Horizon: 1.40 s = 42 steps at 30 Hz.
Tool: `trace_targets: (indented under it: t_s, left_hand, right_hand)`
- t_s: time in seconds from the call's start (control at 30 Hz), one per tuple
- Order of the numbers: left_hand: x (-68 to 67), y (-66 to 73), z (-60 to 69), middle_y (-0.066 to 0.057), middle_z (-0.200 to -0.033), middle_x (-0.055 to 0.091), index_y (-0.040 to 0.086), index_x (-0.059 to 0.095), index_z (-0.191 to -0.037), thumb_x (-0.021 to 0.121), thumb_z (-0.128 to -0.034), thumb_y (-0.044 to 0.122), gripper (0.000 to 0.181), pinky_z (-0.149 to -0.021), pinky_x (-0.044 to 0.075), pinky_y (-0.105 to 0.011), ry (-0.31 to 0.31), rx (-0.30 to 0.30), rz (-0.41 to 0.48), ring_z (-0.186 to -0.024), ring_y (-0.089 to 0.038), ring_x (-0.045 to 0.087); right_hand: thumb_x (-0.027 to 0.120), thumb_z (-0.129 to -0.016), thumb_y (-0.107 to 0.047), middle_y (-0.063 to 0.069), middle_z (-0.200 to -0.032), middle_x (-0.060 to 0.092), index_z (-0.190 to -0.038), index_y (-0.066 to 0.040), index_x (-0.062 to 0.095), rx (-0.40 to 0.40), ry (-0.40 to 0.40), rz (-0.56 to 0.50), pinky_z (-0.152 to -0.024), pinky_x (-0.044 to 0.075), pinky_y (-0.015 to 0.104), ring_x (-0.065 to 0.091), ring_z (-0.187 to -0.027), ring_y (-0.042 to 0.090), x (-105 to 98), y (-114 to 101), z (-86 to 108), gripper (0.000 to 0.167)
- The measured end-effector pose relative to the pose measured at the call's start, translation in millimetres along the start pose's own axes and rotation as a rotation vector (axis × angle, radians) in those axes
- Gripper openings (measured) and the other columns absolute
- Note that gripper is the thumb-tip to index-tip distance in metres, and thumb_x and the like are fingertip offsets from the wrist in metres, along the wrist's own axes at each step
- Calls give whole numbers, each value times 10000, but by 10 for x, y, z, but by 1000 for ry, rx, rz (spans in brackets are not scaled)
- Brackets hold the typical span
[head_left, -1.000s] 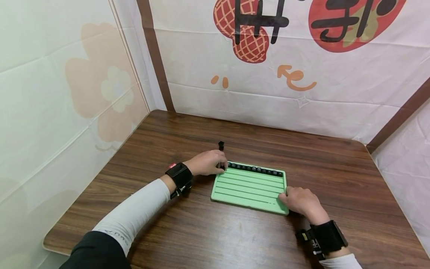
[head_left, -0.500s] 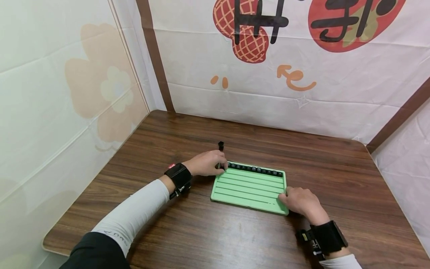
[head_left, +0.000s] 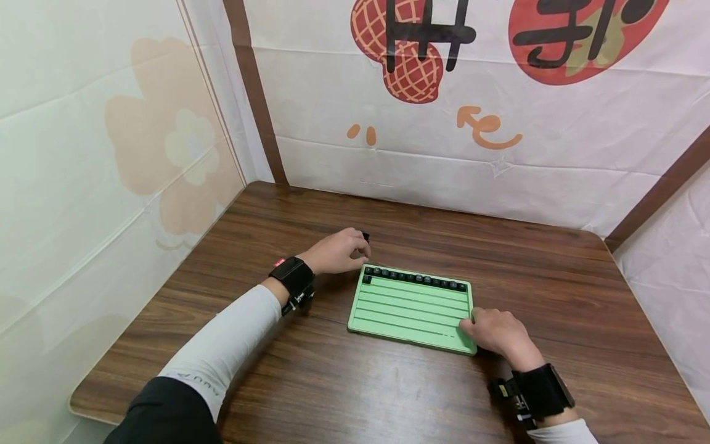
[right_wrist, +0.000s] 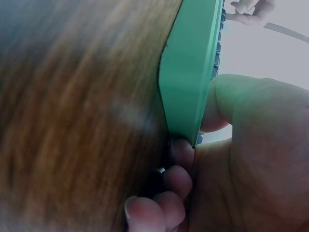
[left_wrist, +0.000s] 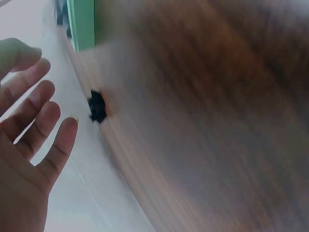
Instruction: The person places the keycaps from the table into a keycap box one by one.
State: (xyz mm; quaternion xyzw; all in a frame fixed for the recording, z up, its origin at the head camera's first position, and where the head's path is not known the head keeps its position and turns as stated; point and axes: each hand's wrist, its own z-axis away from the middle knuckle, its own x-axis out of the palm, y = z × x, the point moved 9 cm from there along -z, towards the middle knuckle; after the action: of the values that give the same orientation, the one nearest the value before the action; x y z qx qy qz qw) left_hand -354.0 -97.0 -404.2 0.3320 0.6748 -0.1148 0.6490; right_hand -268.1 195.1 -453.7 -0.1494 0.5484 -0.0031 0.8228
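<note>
A green ridged tray (head_left: 413,317) lies on the table, with a row of small black keycaps (head_left: 418,279) along its far edge. One more black keycap (head_left: 367,280) sits at the left end of the second row. My right hand (head_left: 496,330) grips the tray's near right corner, thumb on top and fingers curled against its side in the right wrist view. Just beyond the far left corner is my left hand (head_left: 341,250), its fingers loosely bent and holding nothing in the left wrist view. A small group of black pieces (left_wrist: 97,106) lies close to its fingers, mostly hidden in the head view.
The brown wooden table (head_left: 410,394) extends around the tray. Behind it hangs a white printed cloth (head_left: 310,92), and another cloth wall (head_left: 83,185) runs along the left side. Black camera straps circle both wrists.
My left hand has lifted off the tray's far left corner and moved away toward the black pieces. A keycap in the second row is now uncovered. The right hand has stayed put.
</note>
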Motion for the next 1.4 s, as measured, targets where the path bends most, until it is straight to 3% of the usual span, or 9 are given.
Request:
trace_targets:
  t_s: [0.23, 0.4, 0.7, 0.9, 1.07, 1.23, 1.4]
  left_hand:
    - [28, -369, -145, -44, -1224, 533, 116, 598, -1253, 633, -922, 183, 339, -909, 479, -360, -65, -131, 23, -1095, -188, 530]
    - [45, -486, -248, -74, -1283, 507, 107, 544, -1314, 636, -921, 174, 408, -937, 471, -371, -101, -171, 3, -1138, -213, 527]
    - [125, -508, -464, -59, -1266, 516, 149, 549, -1322, 612, -913, 132, 415, -904, 448, -353, -160, -182, -51, -1067, -200, 502]
    - [183, -537, -542, -51, -1313, 520, 163, 557, -1316, 609, -911, 86, 415, -1002, 419, -368, -185, -207, -63, -1215, -225, 474]
    - [220, -519, -571, -65, -1344, 527, 159, 554, -1329, 613, -917, 87, 422, -1079, 380, -395, -201, -194, -68, -1299, -264, 442]
    - [233, -481, -592, -72, -1313, 551, 155, 587, -1291, 605, -927, 95, 369, -1066, 395, -395, -209, -176, -66, -1262, -262, 477]
    - [246, -463, -615, -80, -1191, 608, 110, 657, -1132, 595, -929, 67, 217, -992, 445, -373, -192, -157, -75, -1140, -233, 546]
  right_hand:
    - [446, -908, -297, 27, -678, 336, -761, -110, 481, 5, 3, 4, -600, 244, 349, 330, -608, 186, -19, 5, -1, 240]
    - [444, -916, -313, 30, -683, 351, -772, -111, 486, 5, 6, 11, -608, 251, 359, 363, -622, 197, -20, -2, 0, 251]
    - [446, -930, -314, 31, -680, 365, -779, -115, 504, 11, 2, 22, -625, 260, 379, 373, -629, 196, 1, 12, -14, 257]
    - [446, -927, -310, 29, -681, 365, -776, -118, 498, 8, 8, 13, -621, 252, 376, 352, -620, 186, -4, 20, -28, 249]
    - [448, -923, -315, 26, -678, 359, -779, -119, 502, 15, 8, 19, -612, 252, 369, 354, -619, 188, -4, 26, -26, 249]
    - [451, -915, -317, 31, -682, 375, -781, -113, 507, 23, 5, 24, -612, 257, 363, 390, -635, 204, -9, 30, -30, 251]
    - [453, -911, -314, 26, -676, 360, -768, -114, 499, 26, 7, 18, -605, 253, 351, 369, -622, 195, -7, 32, -36, 250]
